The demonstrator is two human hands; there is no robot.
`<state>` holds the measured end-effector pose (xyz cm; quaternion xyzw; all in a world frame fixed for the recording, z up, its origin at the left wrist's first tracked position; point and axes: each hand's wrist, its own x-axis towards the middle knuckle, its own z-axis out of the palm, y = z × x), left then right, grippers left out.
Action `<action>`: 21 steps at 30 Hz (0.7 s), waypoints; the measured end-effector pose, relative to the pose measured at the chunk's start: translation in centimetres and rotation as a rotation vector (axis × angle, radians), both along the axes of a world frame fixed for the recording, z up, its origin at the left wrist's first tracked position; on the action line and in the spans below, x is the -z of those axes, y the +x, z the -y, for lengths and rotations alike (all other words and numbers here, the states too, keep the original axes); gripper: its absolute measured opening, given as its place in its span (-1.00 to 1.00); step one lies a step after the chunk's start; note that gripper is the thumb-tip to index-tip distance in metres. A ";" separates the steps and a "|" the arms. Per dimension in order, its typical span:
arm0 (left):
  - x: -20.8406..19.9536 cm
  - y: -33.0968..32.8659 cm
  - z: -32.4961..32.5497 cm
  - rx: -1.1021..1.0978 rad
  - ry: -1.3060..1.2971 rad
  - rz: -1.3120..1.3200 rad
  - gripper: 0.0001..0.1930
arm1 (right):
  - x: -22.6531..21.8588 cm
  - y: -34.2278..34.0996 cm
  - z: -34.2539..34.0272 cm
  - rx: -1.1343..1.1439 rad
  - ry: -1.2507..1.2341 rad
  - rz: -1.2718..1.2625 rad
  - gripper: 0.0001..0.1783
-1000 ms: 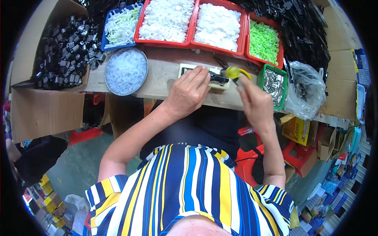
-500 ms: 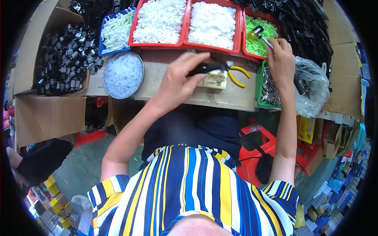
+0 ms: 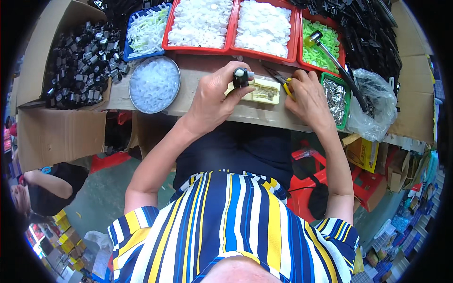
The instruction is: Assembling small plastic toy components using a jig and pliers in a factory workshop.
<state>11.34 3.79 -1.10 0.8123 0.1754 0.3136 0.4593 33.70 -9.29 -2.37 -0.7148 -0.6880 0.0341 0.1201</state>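
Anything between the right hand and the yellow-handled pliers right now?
Nothing visible. The right hand is at the pliers, seemingly touching their yellow handles. The cream block sits to its left, the hammer lies to its right; neither stands between them.

Block [image 3: 266, 95] on a bench [image 3: 191, 70], pliers [image 3: 286, 85] just right, bowl [image 3: 179, 87] well left, hammer [image 3: 334, 59] farther right (partly over a tray [image 3: 325, 71])

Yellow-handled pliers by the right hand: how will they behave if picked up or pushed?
Pliers: probably stiff, since the nose looks metal. They appear to lie flat on the table, so likely slide rather than roll. Two separate handles suggest they may pivot if only one is lifted.
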 end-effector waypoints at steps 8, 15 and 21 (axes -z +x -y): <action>0.3 -0.3 -0.2 -0.056 0.131 -0.049 -0.75 | -0.6 -0.7 0.5 0.122 0.010 0.107 -0.93; -1.2 0.0 1.0 0.036 0.097 -0.124 -0.75 | -4.8 -3.1 2.4 0.081 0.273 -0.252 -0.77; -1.9 0.2 1.7 0.096 0.100 -0.193 -0.73 | -5.1 -3.7 2.6 0.016 0.287 -0.164 -0.76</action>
